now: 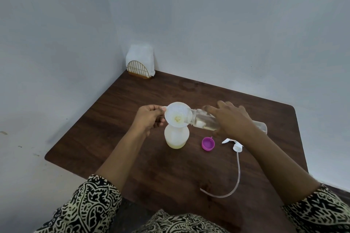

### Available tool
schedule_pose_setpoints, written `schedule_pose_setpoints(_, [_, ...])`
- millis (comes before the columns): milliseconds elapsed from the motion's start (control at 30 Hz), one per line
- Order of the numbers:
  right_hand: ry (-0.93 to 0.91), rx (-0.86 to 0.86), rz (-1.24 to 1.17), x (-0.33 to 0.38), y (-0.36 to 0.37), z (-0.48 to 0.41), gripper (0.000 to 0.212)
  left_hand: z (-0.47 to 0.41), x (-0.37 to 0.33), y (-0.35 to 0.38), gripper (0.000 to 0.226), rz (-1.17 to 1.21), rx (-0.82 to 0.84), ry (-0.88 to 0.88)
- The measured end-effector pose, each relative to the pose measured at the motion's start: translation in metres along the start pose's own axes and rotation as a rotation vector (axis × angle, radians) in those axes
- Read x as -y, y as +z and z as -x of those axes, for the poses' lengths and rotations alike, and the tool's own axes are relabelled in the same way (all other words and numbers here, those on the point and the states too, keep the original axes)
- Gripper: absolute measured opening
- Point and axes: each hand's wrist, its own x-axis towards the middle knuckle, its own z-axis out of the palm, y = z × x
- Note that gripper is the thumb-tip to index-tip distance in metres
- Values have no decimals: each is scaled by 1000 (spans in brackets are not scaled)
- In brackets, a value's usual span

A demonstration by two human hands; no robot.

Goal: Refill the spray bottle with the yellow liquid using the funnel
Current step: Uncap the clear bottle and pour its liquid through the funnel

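lying beside the spray bottle [176, 138]: purple cap [208, 143]; sprayer head [235, 144]

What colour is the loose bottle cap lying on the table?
Bright pink-purple cap, seen in the head view.

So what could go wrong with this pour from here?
1. The mouth of the clear bottle sits at the rim of the funnel; if the right hand slips, liquid may spill onto the table.
2. The left hand grips only the funnel, not the spray bottle, so a nudge could tip it.
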Motion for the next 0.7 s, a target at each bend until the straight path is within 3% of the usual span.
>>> schedule_pose_setpoints(700, [2, 46, -156, -5, 13, 3, 74, 2, 2, 0, 8, 1, -20, 7])
